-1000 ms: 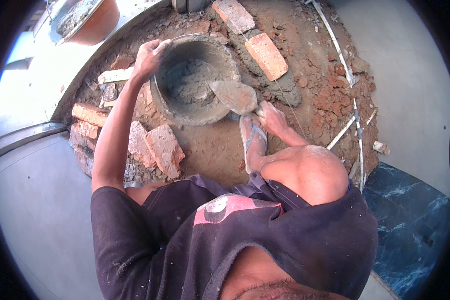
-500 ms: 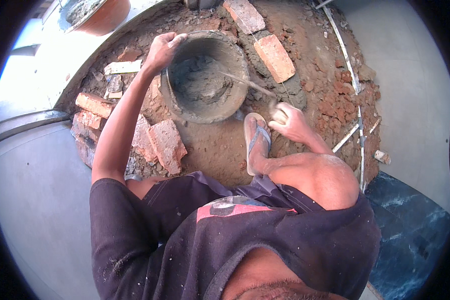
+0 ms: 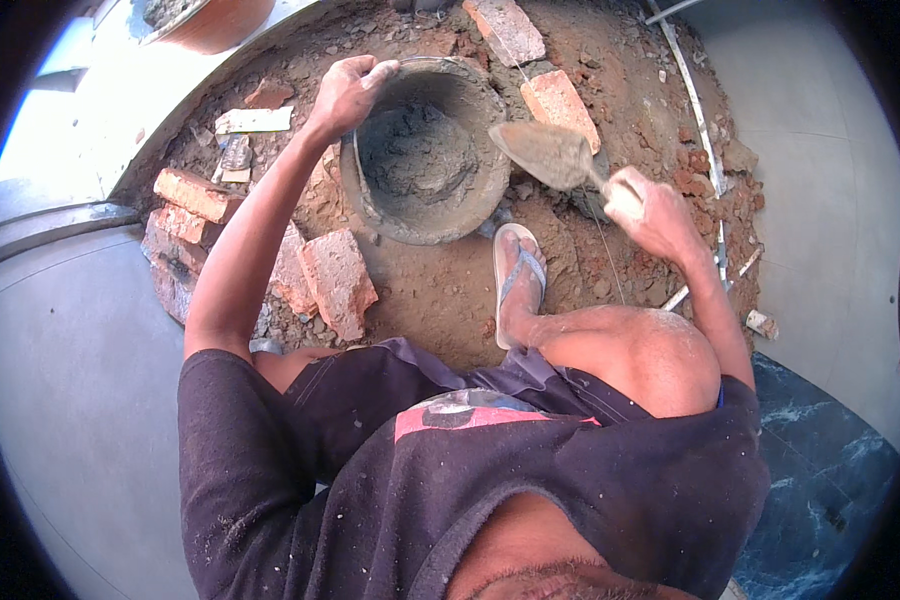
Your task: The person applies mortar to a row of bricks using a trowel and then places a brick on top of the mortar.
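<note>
My left hand [image 3: 352,95] is closed on the far left rim of a round bucket [image 3: 490,190] that stands on the dirt. Grey wet mortar [image 3: 415,150] lies inside it, its surface uneven. In my right hand [image 3: 650,212] is the handle of a trowel [image 3: 548,153]. Its blade, coated with mortar, is raised off the bucket's right side, the tip close to the rim. Beyond the blade, a brick [image 3: 562,108] lies along a thin taut string [image 3: 610,255], with another brick [image 3: 505,30] farther off.
Broken bricks [image 3: 338,283] lie left of the bucket, with a stack of bricks [image 3: 195,195] farther left. White pipes [image 3: 692,100] run along the right side of the soil. A second mortar container [image 3: 215,22] stands at the far left. My sandalled foot [image 3: 518,280] is just below the bucket.
The trowel has come out of the bucket and swung up to the right, its blade now in plain view. My left hand stays on the rim, and the bucket appears slightly farther right.
</note>
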`<state>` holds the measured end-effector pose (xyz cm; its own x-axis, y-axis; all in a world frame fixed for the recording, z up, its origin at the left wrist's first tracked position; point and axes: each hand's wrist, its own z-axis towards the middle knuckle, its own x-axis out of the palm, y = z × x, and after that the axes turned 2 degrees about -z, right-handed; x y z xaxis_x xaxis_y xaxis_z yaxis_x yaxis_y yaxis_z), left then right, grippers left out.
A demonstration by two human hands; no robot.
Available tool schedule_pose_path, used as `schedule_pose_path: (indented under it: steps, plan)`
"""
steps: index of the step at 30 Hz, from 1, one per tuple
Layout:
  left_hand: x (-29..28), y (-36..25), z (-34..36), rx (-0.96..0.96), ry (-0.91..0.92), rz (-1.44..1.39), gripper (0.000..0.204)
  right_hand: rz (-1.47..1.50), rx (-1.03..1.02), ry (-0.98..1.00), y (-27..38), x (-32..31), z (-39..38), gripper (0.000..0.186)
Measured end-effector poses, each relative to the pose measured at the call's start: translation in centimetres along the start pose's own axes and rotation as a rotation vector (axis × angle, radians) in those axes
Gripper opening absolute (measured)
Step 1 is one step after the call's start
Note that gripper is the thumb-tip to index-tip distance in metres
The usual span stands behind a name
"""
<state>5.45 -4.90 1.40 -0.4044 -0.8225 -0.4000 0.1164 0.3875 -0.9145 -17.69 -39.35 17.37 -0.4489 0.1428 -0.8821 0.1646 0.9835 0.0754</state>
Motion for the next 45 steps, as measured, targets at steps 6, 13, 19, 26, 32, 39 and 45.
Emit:
schedule_pose_path:
  steps: [6,13,19,26,32,39,45]
  plan:
    - [2.6,-4.4,-1.2,0.034,-0.044,0.059,0.045,-0.295,-0.171,-0.056,3.6,0.0,4.4,0.026]
    - [3.1,-4.7,-1.9,0.037,-0.08,0.151,0.046,0.196,-0.426,0.144,2.9,7.9,7.9,0.036]
    - [1.9,-3.3,-1.8,-0.019,-0.095,0.112,0.046,0.622,-0.154,0.316,1.4,9.1,5.8,0.028]
    - [1.3,0.4,0.2,-0.065,-0.041,-0.051,0.044,1.028,-0.071,0.308,0.1,8.4,4.3,0.024]
    - [0.1,1.3,0.4,-0.092,-0.007,-0.127,0.035,1.148,-0.08,0.07,-0.8,3.3,5.5,0.024]
    - [0.3,0.6,0.3,-0.095,-0.035,-0.189,0.041,0.695,-0.043,-0.586,-2.8,2.9,18.8,0.034]
    - [0.3,1.0,0.4,-0.091,-0.052,-0.121,0.041,0.281,0.157,-0.654,-0.8,2.9,30.6,0.04]
